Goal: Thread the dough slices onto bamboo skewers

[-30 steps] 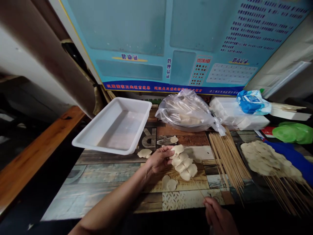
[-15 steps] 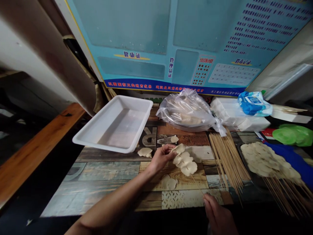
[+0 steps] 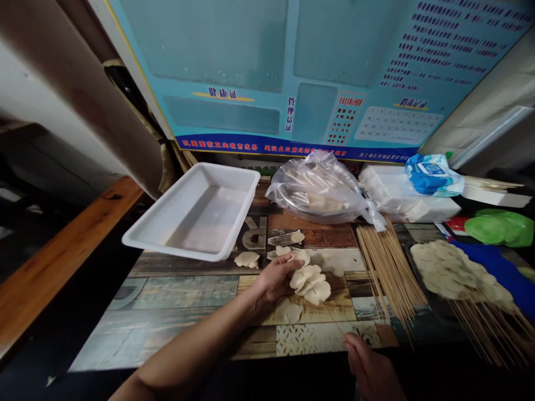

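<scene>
My right hand (image 3: pixel 368 362), closed at the table's front edge, grips the lower end of a thin bamboo skewer (image 3: pixel 333 319). Several pale, thin round slices (image 3: pixel 311 284) are threaded near its upper end; I cannot tell what food they are. My left hand (image 3: pixel 271 278) pinches another pale slice (image 3: pixel 301 256) at the skewer's top, and its fingers hide the tip. Loose slices lie around it: one (image 3: pixel 247 259) to the left, one (image 3: pixel 297 236) beyond, one (image 3: pixel 283 250) just past the fingers, and some (image 3: pixel 293 313) below the wrist.
A white plastic tub (image 3: pixel 215 250) stands at the back left. Behind my hands sits a clear plastic bag (image 3: pixel 317 192) with pale contents. Bare skewers (image 3: pixel 388 273) lie to the right, beside a dark tray with loaded skewers (image 3: pixel 460 273). White packs (image 3: pixel 384 189) line the back.
My left hand and the threaded slices have shifted slightly left and toward me. A loose slice just past my left fingers now shows. My right hand has barely moved.
</scene>
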A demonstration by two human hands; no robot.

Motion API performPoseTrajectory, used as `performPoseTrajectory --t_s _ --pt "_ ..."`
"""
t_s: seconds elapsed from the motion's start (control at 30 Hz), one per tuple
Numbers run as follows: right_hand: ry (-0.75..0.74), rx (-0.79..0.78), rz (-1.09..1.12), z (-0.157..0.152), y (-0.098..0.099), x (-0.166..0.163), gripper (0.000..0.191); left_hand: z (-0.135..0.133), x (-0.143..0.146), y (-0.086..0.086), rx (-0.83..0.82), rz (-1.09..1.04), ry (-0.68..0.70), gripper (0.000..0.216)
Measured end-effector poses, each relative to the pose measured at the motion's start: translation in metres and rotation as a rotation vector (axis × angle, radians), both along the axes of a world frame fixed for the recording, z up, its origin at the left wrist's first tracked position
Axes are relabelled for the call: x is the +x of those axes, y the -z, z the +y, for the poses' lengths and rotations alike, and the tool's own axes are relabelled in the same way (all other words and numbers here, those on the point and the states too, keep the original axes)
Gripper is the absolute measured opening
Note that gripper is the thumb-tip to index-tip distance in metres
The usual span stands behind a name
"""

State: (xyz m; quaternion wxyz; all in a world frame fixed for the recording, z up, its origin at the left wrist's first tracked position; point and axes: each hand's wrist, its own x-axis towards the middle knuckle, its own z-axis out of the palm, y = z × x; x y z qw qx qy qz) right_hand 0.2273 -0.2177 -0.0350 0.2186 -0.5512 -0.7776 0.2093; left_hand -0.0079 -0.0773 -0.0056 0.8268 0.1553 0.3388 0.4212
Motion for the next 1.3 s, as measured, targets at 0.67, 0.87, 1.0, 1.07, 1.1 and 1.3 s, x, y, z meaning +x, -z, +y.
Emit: performPoseTrajectory --t_s 0.67,0.87,1.0,1.07,1.1,1.3 --pt "0.139 -0.397 0.207 0.0 -0.016 -0.01 0.038 -0.008 0.003 0.002 -0.03 -0.049 0.107 0.039" --pt "0.14 -0.395 0.215 -0.001 -0.014 -0.009 0.038 -0.006 0.004 0.001 -0.006 0.002 0.038 0.026" --pt "0.115 -0.422 0.211 -0.001 -0.015 -0.01 0.038 -0.002 0.0 0.0 0.022 -0.045 0.054 0.02" --pt "0.106 -0.425 0.224 -0.001 -0.015 -0.011 0.037 -0.001 -0.001 0.0 0.007 -0.065 0.067 0.017" --pt "0.106 -0.421 0.23 -0.001 -0.015 -0.011 0.037 -0.001 -0.001 -0.001 -0.006 -0.069 0.07 0.015" --pt "0.114 -0.42 0.224 0.0 -0.016 -0.011 0.036 -0.003 0.002 -0.003 -0.038 -0.035 0.071 0.011"
